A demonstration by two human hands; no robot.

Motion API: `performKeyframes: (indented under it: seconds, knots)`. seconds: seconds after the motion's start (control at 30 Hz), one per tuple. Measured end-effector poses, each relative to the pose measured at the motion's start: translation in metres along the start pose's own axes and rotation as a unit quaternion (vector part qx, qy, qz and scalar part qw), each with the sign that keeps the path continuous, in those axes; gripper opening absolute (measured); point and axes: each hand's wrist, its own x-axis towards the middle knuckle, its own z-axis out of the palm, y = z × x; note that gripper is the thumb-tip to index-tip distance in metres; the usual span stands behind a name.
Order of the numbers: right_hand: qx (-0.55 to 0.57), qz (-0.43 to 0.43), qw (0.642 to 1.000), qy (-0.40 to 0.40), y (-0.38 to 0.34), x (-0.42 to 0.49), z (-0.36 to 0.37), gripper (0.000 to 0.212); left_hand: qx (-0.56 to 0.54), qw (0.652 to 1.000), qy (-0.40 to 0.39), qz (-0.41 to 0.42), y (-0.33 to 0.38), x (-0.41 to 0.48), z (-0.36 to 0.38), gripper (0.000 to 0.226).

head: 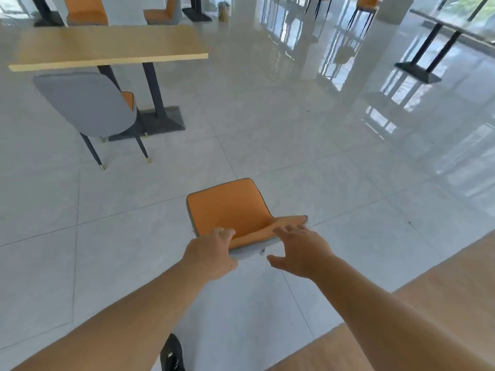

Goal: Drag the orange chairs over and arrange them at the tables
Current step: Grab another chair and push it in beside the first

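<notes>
Two hands at the orange chair (235,212), frame centre: left hand (211,253) clamps the backrest top to drag it, right hand (302,250) splayed, grasping nothing, toward table (107,46) upper left.

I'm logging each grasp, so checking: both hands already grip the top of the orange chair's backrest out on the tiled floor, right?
Not quite. Only the left hand has a grip on the top of the orange chair backrest; the right hand is open, fingers spread, hovering beside it. The head view shows this. The chair does stand on the tiled floor.
</notes>
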Motion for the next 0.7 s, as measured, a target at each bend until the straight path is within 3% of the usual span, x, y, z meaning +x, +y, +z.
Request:
performKeyframes:
  seconds: [0.37, 0.53, 0.7]
  knots:
    - [-0.018, -0.044, 0.999, -0.001, 0.061, 0.044, 0.031, 0.073, -0.028, 0.999, 0.026, -0.01, 0.058, 0.07, 0.05, 0.07]
    - [-0.036, -0.091, 0.995, -0.016, 0.075, 0.087, 0.042, 0.069, -0.051, 0.997, 0.017, -0.062, 0.054, 0.096, 0.07, 0.065]
    - [-0.058, -0.143, 0.986, -0.068, 0.097, 0.116, 0.057, 0.069, -0.008, 0.993, 0.029, -0.118, 0.069, 0.102, 0.086, 0.052]
